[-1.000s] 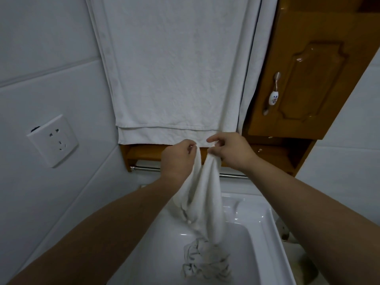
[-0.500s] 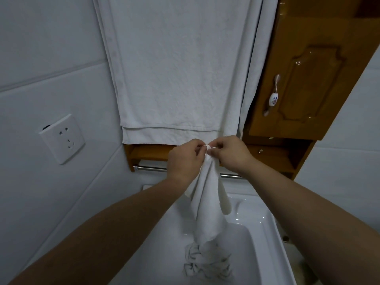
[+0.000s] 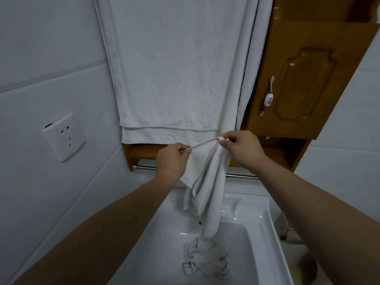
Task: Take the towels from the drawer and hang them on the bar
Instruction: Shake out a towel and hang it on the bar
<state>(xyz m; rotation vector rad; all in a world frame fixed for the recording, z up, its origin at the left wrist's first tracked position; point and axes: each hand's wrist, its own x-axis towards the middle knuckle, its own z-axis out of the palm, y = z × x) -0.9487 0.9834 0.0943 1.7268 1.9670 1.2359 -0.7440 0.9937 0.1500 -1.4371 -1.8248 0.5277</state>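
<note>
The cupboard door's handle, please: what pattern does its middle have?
White ceramic handle middle with small blue-and-red floral marks; head view.

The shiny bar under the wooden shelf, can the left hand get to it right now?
Probably yes. The left hand is right in front of the bar, with nothing between them. But it is pinching the small towel's top edge, shared with the right hand, so it would bring the towel along.

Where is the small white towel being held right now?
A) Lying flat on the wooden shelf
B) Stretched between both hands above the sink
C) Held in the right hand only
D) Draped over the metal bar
B: the left hand and right hand each pinch the top edge of the small towel, which hangs down toward the sink in front of the metal bar, not over it.
</note>
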